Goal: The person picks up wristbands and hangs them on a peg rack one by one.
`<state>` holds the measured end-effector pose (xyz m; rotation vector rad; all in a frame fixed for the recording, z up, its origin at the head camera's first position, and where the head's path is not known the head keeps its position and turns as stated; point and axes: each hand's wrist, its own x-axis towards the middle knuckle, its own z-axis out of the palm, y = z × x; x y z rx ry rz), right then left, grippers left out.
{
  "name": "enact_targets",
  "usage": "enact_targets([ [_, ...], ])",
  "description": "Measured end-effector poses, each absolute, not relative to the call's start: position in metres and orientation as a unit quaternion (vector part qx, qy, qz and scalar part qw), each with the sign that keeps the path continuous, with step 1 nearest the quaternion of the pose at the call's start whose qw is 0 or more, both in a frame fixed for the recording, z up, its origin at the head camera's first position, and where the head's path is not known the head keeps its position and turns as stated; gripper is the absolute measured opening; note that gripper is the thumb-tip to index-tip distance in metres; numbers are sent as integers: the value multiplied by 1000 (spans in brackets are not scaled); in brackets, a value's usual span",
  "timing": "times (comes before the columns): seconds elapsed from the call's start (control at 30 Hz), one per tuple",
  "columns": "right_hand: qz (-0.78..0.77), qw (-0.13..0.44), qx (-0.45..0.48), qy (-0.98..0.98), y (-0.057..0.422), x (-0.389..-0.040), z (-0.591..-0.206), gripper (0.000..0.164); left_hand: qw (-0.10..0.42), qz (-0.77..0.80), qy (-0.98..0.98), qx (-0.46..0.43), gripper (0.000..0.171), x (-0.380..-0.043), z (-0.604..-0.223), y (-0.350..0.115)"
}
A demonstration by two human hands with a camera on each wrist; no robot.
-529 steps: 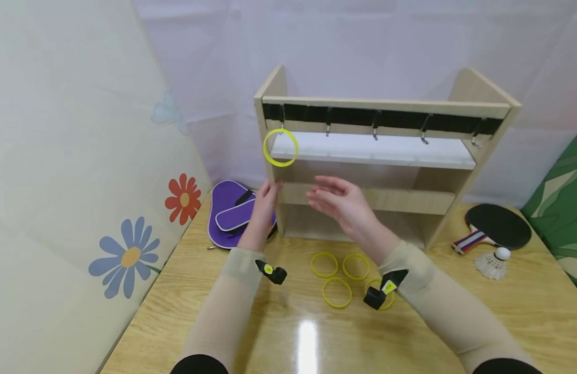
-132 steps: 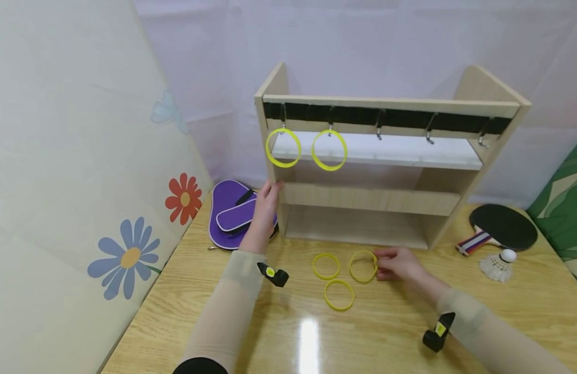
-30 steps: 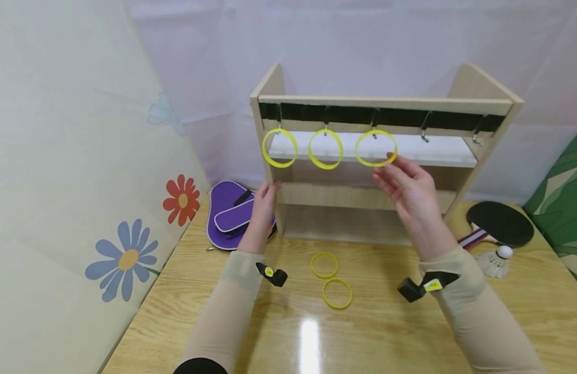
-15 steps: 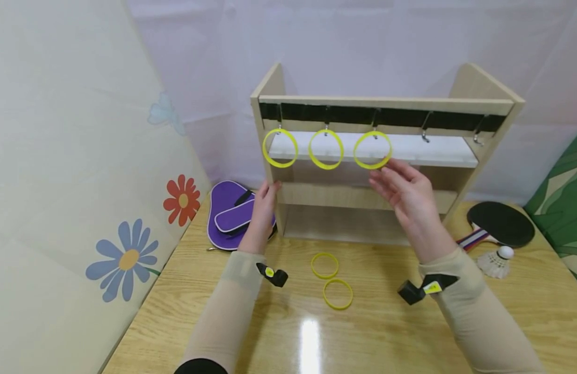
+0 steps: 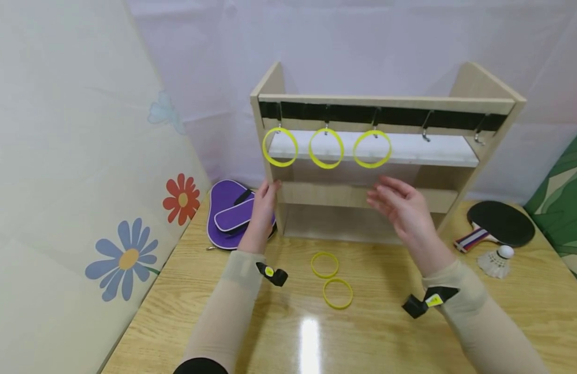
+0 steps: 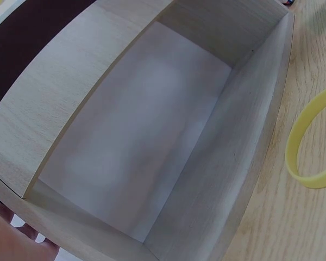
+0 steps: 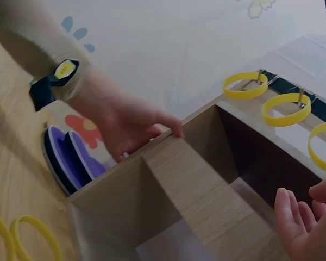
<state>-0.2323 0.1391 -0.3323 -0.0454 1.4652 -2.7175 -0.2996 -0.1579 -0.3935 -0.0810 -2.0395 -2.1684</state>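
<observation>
My left hand (image 5: 263, 208) grips the left side panel of a small wooden shelf unit (image 5: 363, 196); in the right wrist view the thumb lies on the panel's front edge and the fingers (image 7: 119, 152) go behind it. Three yellow rings hang from the left, second and middle hooks: the left ring (image 5: 280, 165), the second ring (image 5: 326, 166) and the middle ring (image 5: 372, 165). Below the middle ring, apart from it, my right hand (image 5: 403, 208) is in the air with relaxed fingers and nothing in them. Two more yellow rings, one farther back (image 5: 324, 277) and one nearer (image 5: 337, 307), lie flat on the table.
The two hooks on the right, the fourth (image 5: 425, 137) and the last (image 5: 477, 139), carry nothing. A purple bat case (image 5: 234, 214) lies left of the shelf. To the right lie a black table tennis bat (image 5: 501, 223) and a white shuttlecock (image 5: 494, 264).
Earlier one ring hung and several lay on the table; two more have since gone onto hooks. In the last second my right hand let go of the middle ring and dropped lower. The left hand stayed.
</observation>
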Motion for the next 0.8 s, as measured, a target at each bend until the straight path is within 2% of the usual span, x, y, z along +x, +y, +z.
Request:
enact_targets([
  [0.1,-869,38,-14,494,137,-232,-344,24,81,-727,-681,-26,47,-300,-394,-159],
  [0.27,-838,59,-10,542,133,-228,-366,43,79,-725,-684,-26,46,-299,-393,-159],
  [0.37,-820,70,-11,568,129,-225,-381,47,80,-724,-684,-24,46,-299,-393,-158],
  [0.8,-762,131,-3,634,128,-210,-439,50,83,-724,-684,-30,48,-300,-393,-158],
])
